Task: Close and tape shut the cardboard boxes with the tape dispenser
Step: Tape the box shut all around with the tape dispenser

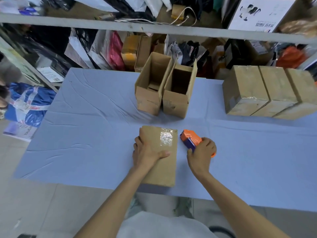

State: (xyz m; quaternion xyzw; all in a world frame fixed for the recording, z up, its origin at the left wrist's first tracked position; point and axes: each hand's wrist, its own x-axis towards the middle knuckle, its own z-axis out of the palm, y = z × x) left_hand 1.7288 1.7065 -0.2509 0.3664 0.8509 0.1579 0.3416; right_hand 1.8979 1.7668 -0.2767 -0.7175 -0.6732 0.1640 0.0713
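Note:
A closed cardboard box point(164, 169) lies flat near the front edge of the blue-covered table point(85, 134), with a strip of clear tape point(166, 138) across its far end. My left hand point(147, 152) rests palm-down on the box, fingers wrapped over its left edge. Just right of the box, my right hand point(202, 152) grips an orange and purple tape dispenser point(190, 139) that sits on the table, nose pointing away. Two open boxes point(149, 98) point(178, 103) stand upright side by side behind it, flaps up.
A row of taped boxes point(267, 93) stands at the back right of the table. Metal shelving point(154, 30) crammed with bags and parcels runs behind the table. A blue bag point(29, 103) lies on the floor at the left.

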